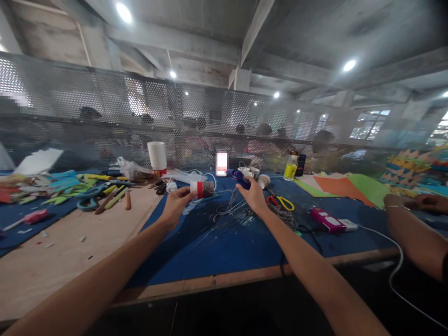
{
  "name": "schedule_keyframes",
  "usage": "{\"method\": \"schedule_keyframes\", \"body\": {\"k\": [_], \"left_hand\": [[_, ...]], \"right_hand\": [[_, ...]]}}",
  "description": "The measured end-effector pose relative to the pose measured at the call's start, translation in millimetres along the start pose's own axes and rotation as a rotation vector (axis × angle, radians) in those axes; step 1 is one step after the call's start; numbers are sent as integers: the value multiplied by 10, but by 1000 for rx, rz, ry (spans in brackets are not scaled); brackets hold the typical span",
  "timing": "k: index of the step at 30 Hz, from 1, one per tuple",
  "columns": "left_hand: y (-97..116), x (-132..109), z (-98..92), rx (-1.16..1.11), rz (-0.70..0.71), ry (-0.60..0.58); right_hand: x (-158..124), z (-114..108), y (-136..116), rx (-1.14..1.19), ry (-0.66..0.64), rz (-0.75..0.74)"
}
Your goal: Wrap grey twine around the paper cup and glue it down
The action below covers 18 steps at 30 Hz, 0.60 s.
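My left hand (178, 204) is closed round a small paper cup (202, 188) with a red band, held on its side above the blue table cover (224, 242). My right hand (252, 195) grips a blue glue gun (241, 178), whose nozzle points left toward the cup. Under both hands lie thin wires and clear strands (229, 212). A few more small paper cups (257, 176) stand just behind the glue gun.
Yellow-handled scissors (282, 202), a pink box (327, 219) and a white cable lie at right. A stack of paper cups (157, 157), coloured paper sheets (345, 186), a yellow bottle (290, 168) and craft scraps (70, 186) line the back. Another person's arms (416, 228) rest at far right.
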<state>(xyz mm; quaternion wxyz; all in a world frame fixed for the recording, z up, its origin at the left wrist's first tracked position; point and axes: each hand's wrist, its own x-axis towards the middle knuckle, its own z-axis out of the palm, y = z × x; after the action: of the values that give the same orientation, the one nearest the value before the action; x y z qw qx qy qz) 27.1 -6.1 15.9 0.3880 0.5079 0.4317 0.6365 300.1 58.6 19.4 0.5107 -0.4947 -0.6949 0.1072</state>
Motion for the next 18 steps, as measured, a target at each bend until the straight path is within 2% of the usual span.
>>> {"method": "schedule_keyframes", "body": {"k": [3,10,13,18], "left_hand": [[-13,-1,11,18,12,17],[-55,-1,8,14,23,8],[-111,34,-23,-5,7,13],[-167,94,-65,-71,-40,73]], "right_hand": [[-44,79,-70,233,2,95],[-111,159,-236,733,-115,260],[-79,153,-209,788,-91,293],[-15,110,-155,721,-26,295]]}}
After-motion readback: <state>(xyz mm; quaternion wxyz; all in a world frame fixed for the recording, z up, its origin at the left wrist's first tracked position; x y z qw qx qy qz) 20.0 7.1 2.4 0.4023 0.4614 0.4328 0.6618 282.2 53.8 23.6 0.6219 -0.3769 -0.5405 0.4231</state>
